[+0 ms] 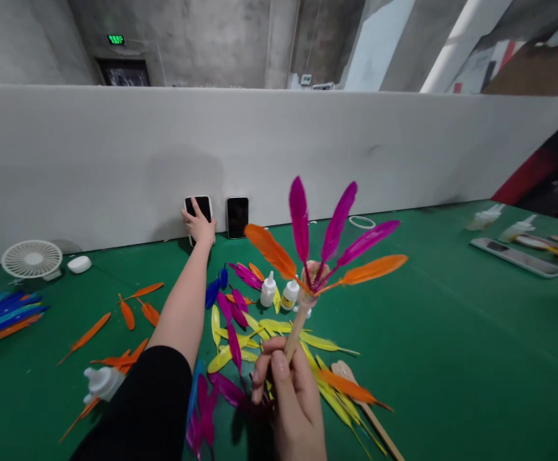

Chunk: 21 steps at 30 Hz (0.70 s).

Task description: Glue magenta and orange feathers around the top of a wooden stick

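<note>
My right hand (291,397) grips a wooden spoon (298,326) by its handle, bowl end up. Magenta feathers (339,221) and orange feathers (375,269) fan out from the bowl, with a glossy whitish substance at their base. My left hand (198,223) reaches far forward and lies over a phone (205,206) with a dark screen, which leans on the white partition; its fingers are spread across the front and edges. Just right of it stands a second dark phone (237,218). Loose yellow feathers (233,353) and magenta ones lie beneath my right hand.
Two white glue bottles (268,290) stand mid-table; another bottle (104,383) lies by my left sleeve. A white fan (32,259) and blue feathers (4,314) are at left. Another wooden spoon (375,419) lies front right. A phone (517,257) lies far right.
</note>
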Each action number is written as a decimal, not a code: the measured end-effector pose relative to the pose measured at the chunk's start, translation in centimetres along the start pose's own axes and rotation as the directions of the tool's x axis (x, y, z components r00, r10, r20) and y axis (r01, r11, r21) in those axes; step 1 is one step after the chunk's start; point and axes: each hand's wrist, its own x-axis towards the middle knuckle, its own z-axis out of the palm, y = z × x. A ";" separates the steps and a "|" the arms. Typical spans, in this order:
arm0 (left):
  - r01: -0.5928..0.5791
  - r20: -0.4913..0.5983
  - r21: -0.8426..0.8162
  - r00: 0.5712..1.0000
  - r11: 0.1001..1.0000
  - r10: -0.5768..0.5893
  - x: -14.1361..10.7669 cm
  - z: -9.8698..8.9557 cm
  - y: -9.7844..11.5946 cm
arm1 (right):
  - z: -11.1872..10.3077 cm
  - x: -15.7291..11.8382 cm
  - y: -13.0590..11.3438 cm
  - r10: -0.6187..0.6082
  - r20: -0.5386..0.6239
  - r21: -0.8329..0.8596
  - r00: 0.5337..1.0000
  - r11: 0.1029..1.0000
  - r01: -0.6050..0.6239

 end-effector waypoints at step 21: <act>-0.052 0.285 -0.172 0.953 0.984 0.100 -0.4 -1.5 -7.2 | 0.0 0.3 -0.5 -0.028 -0.027 -0.062 0.999 0.998 0.026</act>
